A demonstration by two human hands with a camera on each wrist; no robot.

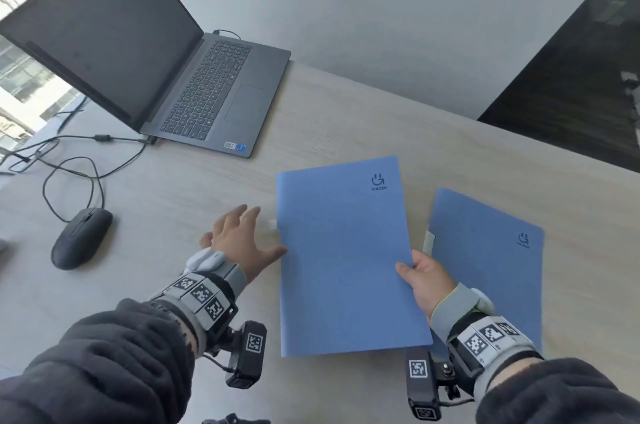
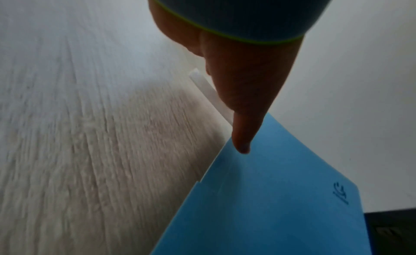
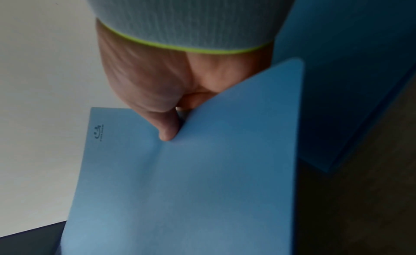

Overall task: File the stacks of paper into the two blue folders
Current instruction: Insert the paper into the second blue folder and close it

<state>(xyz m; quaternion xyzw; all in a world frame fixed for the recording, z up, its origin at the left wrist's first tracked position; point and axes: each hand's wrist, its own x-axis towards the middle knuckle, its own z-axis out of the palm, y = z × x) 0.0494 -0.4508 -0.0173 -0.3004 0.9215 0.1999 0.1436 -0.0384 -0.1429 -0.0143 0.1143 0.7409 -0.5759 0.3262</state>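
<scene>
- The right hand (image 1: 424, 281) shows only its thumb on the near folder (image 1: 346, 257); its fingers lie hidden beneath the cover.
- Papers inside that folder cannot be seen; a white sliver (image 1: 272, 224) pokes out beside the left fingers (image 1: 242, 215), too blurred to identify.
- The far folder (image 1: 491, 267) is partly covered by the near one and the right wrist.
- In the left wrist view the desk (image 2: 67, 134) is motion-blurred, and only one finger (image 2: 244, 130) shows.
</scene>
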